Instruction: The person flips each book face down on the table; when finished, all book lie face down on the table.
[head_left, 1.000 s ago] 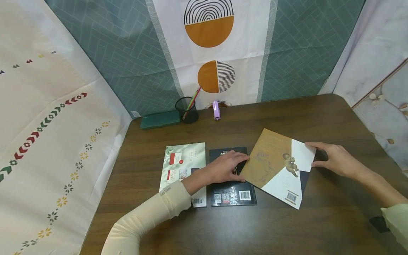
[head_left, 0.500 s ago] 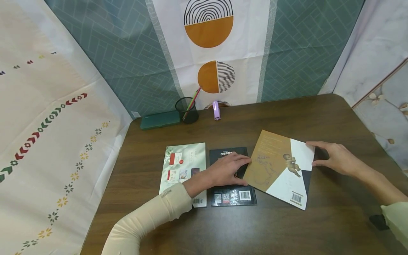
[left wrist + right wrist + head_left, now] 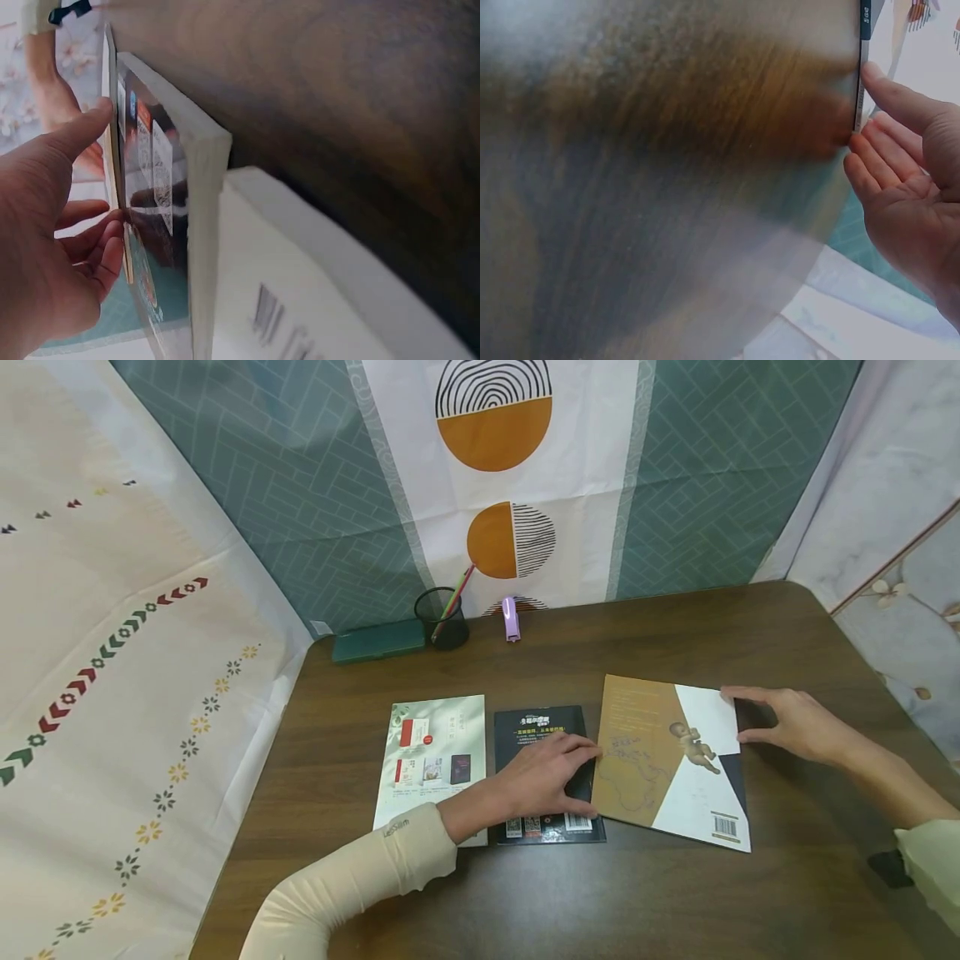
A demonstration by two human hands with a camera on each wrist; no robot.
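Observation:
A tan and white book (image 3: 637,752) with a cherub picture lies nearly square on the table at the right. My left hand (image 3: 551,768) reaches over the black book (image 3: 536,835), its thumb and fingertips touching the tan and white book's left edge. At the opposite edge, the thumb and fingertips of my right hand (image 3: 798,727) touch the book; in the right wrist view that hand (image 3: 915,176) has its fingers fairly straight. A pale green book (image 3: 427,760) lies left of the black one, partly hidden by my left forearm.
Along the back of the brown table (image 3: 675,635) stand a dark green case (image 3: 378,641), a black mesh pen cup (image 3: 450,631) holding pencils, and a purple stapler (image 3: 511,620). Fabric hangs behind and at both sides.
The tan and white book has turned clockwise, its lower edge swinging right, and now lies straighter beside the black book. Both hands have stayed at its edges, the left shifting slightly right and down.

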